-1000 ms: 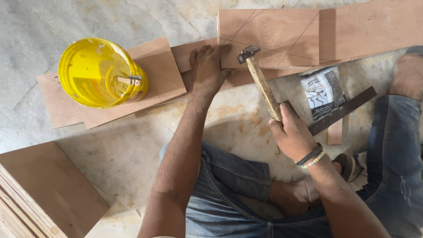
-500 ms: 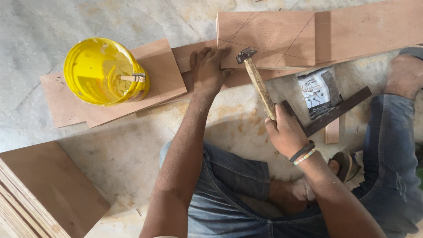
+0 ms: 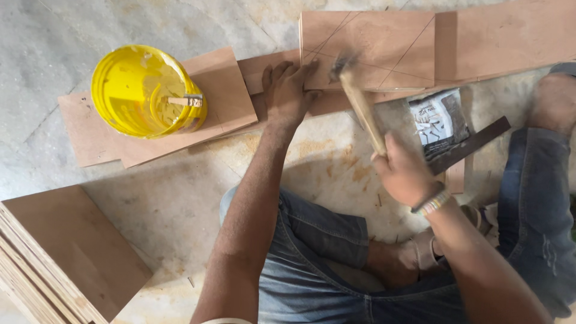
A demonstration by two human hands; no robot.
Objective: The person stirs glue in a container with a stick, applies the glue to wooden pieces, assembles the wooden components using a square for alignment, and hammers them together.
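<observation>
Left hand [image 3: 288,90] lies open and flat, fingers spread, pressing on the near left corner of the marked plywood panel [image 3: 390,42] on the floor [image 3: 150,180]. Farther left are a stack of plywood sheets [image 3: 66,252] and a yellow bucket [image 3: 144,90] standing on loose boards [image 3: 222,90].

Just right of my fingertips is the hammer [image 3: 360,102], its head blurred above the panel's pencil lines. I cannot make out a nail under it. My right hand [image 3: 405,174] is closed around the low end of the wooden handle. Right of that a small printed packet [image 3: 438,120] lies beside a dark flat square [image 3: 474,141].

I judge this to be the striking step, fixing the panel near its corner. The next blow calls for a square hit close to my fingers, so they must keep out of its path while the panel is held from shifting.
</observation>
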